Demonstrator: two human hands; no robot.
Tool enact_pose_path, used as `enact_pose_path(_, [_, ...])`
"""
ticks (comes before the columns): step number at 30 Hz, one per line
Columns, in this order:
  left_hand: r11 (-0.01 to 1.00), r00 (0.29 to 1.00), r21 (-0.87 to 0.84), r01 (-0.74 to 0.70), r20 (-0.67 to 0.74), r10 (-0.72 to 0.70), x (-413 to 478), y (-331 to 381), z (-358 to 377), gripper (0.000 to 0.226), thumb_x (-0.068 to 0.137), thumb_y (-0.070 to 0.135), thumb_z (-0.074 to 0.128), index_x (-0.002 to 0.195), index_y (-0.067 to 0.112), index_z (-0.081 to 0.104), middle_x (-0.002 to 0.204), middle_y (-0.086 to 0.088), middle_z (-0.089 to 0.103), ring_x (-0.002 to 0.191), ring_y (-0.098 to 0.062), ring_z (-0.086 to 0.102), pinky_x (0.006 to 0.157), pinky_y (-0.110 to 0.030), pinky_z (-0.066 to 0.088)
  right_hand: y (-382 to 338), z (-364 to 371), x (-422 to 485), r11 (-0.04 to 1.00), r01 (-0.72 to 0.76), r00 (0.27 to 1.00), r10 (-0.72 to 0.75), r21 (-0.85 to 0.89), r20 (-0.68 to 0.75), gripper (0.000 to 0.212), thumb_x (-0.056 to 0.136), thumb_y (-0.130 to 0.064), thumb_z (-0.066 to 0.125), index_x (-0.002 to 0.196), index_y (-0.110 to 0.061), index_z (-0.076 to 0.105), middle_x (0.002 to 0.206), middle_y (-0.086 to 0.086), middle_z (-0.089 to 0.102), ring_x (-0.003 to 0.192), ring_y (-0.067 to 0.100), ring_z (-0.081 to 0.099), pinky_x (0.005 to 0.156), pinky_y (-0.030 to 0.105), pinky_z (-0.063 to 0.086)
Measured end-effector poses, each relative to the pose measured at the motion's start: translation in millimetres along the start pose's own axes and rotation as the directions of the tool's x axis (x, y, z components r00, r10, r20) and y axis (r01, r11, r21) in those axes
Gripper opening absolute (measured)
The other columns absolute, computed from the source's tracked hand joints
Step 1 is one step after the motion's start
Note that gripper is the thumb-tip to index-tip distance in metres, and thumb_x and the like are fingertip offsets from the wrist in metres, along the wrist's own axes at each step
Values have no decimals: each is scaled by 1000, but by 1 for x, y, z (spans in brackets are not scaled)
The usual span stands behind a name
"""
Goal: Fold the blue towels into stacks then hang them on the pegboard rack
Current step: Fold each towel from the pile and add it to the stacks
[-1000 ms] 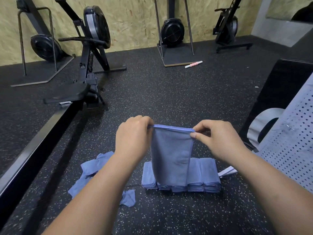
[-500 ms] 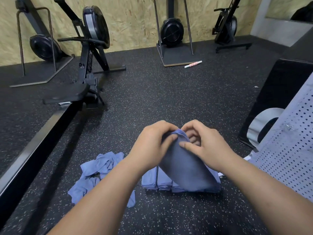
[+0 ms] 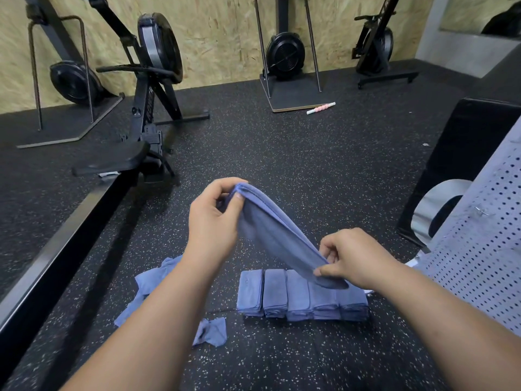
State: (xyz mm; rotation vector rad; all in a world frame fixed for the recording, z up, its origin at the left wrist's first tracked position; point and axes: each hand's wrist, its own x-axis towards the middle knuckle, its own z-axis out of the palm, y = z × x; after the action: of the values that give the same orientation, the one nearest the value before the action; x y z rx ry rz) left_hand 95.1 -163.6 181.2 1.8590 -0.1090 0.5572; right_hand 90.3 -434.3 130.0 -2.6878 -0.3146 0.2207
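Your left hand (image 3: 214, 221) pinches the upper end of a folded blue towel (image 3: 276, 238), thumb in front and fingers curled behind the gathered edges. Your right hand (image 3: 352, 258) pinches the lower end between its thumb and curled fingers. The towel slopes between them, high at the left and low at the right. Its lower end sits over the right end of the row of folded towels (image 3: 282, 297); you cannot tell whether it touches. That row stands on the speckled floor (image 3: 310, 170). Just left of the row lies a crumpled heap of loose blue towels (image 3: 152, 280), partly behind your left forearm. Right of the row is the grey pegboard rack (image 3: 479, 263). Well beyond the row stand a black rowing machine (image 3: 149, 88) and a pink roller (image 3: 321, 108).
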Motion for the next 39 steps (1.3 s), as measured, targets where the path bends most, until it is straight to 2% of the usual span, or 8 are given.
enact_pose_path(9, [997, 996, -25, 79, -45, -80, 7, -15, -12, 16, 103, 10, 66, 109, 23, 74, 98, 9, 76, 84, 1, 64, 79, -14, 47, 3, -9, 1, 1000, 5, 998, -5, -3, -66, 38, 72, -41, 93, 83, -32, 58, 73, -9, 64, 69, 8, 58, 67, 34, 50])
enact_pose_path(13, [987, 986, 1, 159, -61, -158, 10, -32, -13, 15, 104, 14, 64, 107, 27, 71, 90, 11, 71, 76, -2, 59, 75, -24, 45, 9, -22, 1, 999, -14, 998, 10, -52, -61, 35, 73, -48, 92, 72, -30, 63, 67, -9, 64, 66, 6, 56, 63, 31, 46])
enact_pose_path(18, [981, 982, 67, 181, -72, -176, 9, -38, -13, 14, 105, 17, 63, 108, 30, 69, 89, 10, 72, 73, 1, 59, 66, -21, 43, 17, -38, -7, 997, 13, 983, -27, -81, -180, 50, 71, -55, 91, 69, -26, 50, 62, -6, 59, 62, 11, 51, 56, 33, 37])
enact_pose_path(22, [976, 973, 64, 210, -116, -202, 11, -40, -15, 11, 105, 19, 63, 107, 29, 68, 90, 9, 72, 74, 1, 60, 69, -26, 45, 24, -45, -13, 998, 57, 989, -53, 30, -138, 30, 76, -42, 92, 81, -36, 64, 71, -17, 69, 67, 2, 60, 65, 27, 48])
enact_pose_path(27, [962, 956, 61, 267, -141, -257, 11, -43, -17, 6, 104, 24, 62, 103, 29, 66, 86, 7, 70, 71, -4, 56, 72, -34, 44, 35, -55, -17, 966, 25, 976, 32, 258, -214, 28, 83, -44, 87, 74, -26, 68, 61, -13, 65, 52, 3, 49, 56, 29, 39])
enact_pose_path(32, [958, 950, 13, 286, -137, -282, 10, -39, -13, 7, 105, 25, 60, 104, 29, 67, 85, 3, 65, 70, -8, 51, 70, -34, 42, 28, -59, -21, 730, 98, 947, 141, 676, -289, 29, 97, -32, 75, 89, -7, 64, 59, -11, 59, 53, 1, 48, 50, 16, 35])
enact_pose_path(35, [952, 944, -57, 301, -124, -306, 8, -37, -9, 8, 107, 26, 60, 104, 26, 67, 87, 3, 61, 68, -1, 49, 71, -26, 41, 26, -57, -17, 661, 142, 906, 214, 737, -366, 39, 99, -42, 71, 95, -4, 61, 77, 1, 62, 72, 12, 53, 65, 33, 39])
enact_pose_path(39, [946, 937, -85, 313, -135, -322, 7, -36, -6, 8, 105, 33, 64, 107, 31, 71, 100, 13, 71, 83, 6, 61, 78, -17, 45, 26, -52, -13, 670, 102, 865, 305, 735, -398, 34, 101, -46, 66, 96, -12, 65, 89, 8, 70, 77, 14, 58, 70, 38, 44])
